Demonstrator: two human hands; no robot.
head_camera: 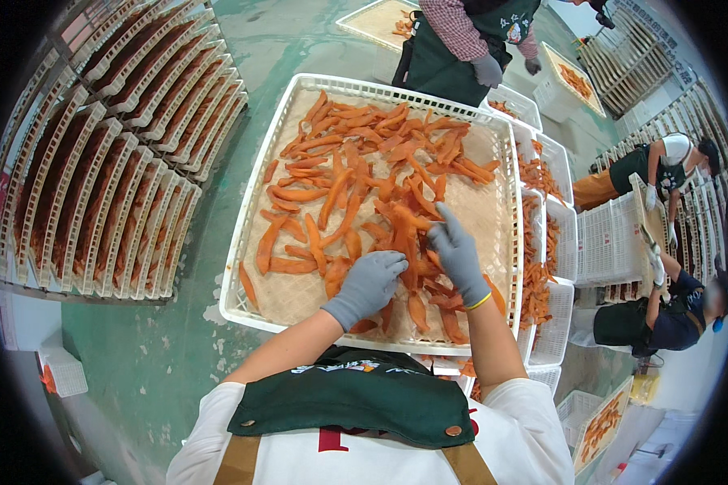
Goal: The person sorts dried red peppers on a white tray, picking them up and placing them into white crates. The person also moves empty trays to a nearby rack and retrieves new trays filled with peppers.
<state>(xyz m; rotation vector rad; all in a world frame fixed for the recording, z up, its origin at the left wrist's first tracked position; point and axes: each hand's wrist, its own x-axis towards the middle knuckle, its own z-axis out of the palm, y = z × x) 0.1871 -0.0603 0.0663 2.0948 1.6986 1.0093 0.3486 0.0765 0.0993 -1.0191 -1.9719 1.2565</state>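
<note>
A large white plastic tray [252,200] with a tan mesh liner [485,200] lies before me. Orange strips [340,188], apparently sweet potato, are spread over it, single in places and heaped near my hands. My left hand [370,288], in a grey glove, rests low over the heap with its fingers curled; what is under the fingertips is hidden. My right hand [459,251], in a grey glove with a yellow cuff edge, pinches the end of one orange strip [411,216] above the heap.
White crates [561,236] of strips stand along the tray's right side. Racks of stacked trays [106,200] rise at left. A co-worker in a green apron [455,66] stands beyond the far edge. Two more people [649,321] handle a tray [649,224] at right.
</note>
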